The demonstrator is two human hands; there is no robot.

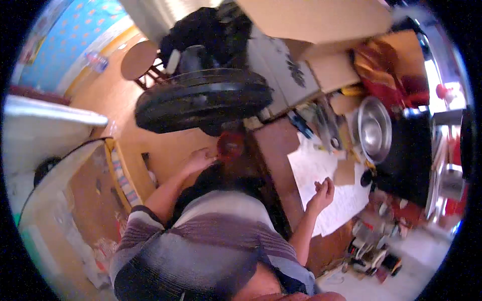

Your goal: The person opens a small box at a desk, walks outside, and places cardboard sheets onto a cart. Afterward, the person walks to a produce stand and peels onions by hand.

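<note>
My left hand (pixel 201 159) is over my lap, its fingers drawn together at the left edge of a dark red, round object (pixel 230 145). Blur hides what kind of object it is and how the fingertips grip it. Over the white sheets of paper (pixel 314 173) on the brown table, my right hand (pixel 322 194) has its fingers curled in and the thumb close to them. Anything small between those fingers cannot be made out. A small brown square piece (pixel 344 172) lies on the paper just beyond the right hand.
A large black round object (pixel 203 100) stands ahead of my lap. A metal bowl (pixel 374 130), a blue-and-black tool (pixel 301 125) and cardboard boxes (pixel 321 20) are to the right. A round stool (pixel 139 60) stands at far left, and clutter (pixel 374 251) lies at lower right.
</note>
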